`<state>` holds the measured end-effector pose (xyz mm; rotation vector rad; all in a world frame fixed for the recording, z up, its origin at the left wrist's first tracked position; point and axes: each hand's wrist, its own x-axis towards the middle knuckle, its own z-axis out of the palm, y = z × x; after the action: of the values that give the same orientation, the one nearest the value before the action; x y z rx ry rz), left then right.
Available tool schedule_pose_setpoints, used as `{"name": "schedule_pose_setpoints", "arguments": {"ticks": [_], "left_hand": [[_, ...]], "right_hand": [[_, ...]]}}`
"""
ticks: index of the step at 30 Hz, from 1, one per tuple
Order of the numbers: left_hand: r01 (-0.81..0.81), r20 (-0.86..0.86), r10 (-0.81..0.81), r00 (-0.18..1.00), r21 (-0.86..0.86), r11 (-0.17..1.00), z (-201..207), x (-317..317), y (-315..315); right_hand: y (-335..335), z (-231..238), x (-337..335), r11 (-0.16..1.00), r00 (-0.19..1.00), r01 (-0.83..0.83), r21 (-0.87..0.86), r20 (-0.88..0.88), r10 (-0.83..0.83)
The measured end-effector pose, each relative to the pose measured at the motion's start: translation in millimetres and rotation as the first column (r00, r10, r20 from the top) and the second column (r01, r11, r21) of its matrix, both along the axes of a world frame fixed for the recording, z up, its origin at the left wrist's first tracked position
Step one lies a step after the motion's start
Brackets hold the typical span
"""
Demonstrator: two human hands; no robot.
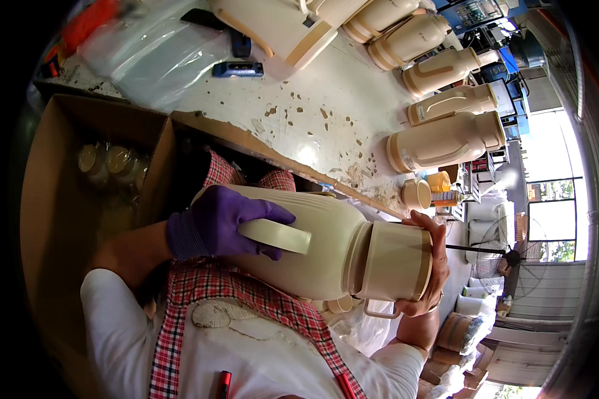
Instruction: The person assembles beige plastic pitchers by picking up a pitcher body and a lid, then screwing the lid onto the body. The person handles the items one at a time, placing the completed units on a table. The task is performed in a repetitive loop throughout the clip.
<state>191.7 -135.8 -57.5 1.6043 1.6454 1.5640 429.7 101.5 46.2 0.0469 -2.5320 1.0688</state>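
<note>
Purple-gloved left hand (pixel 214 225) grips the cream flask (pixel 299 243) at its handle; bare right hand (pixel 427 266) clasps its cap (pixel 396 261).

Row of flasks (pixel 446 141) on worktable (pixel 326 100), carton (pixel 60 199) left.

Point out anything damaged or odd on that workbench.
The workbench top is chipped: its white coating has flaked off in brown spots, worst along the near edge. The jugs lying on it look intact.
</note>
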Motion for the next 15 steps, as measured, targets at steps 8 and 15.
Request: {"name": "schedule_pose_setpoints", "arguments": {"ticks": [8,15], "left_hand": [[-0.005,-0.024,0.005,1.000,-0.013,1.000,-7,-2,1],[-0.067,-0.065,0.066,0.996,-0.015,0.998,-8,8,2]], "right_hand": [[-10,1,-7,0.982,0.999,0.016,0.187,0.043,-0.025],[-18,-7,2,0.969,0.997,0.031,0.245,0.063,-0.048]]}}
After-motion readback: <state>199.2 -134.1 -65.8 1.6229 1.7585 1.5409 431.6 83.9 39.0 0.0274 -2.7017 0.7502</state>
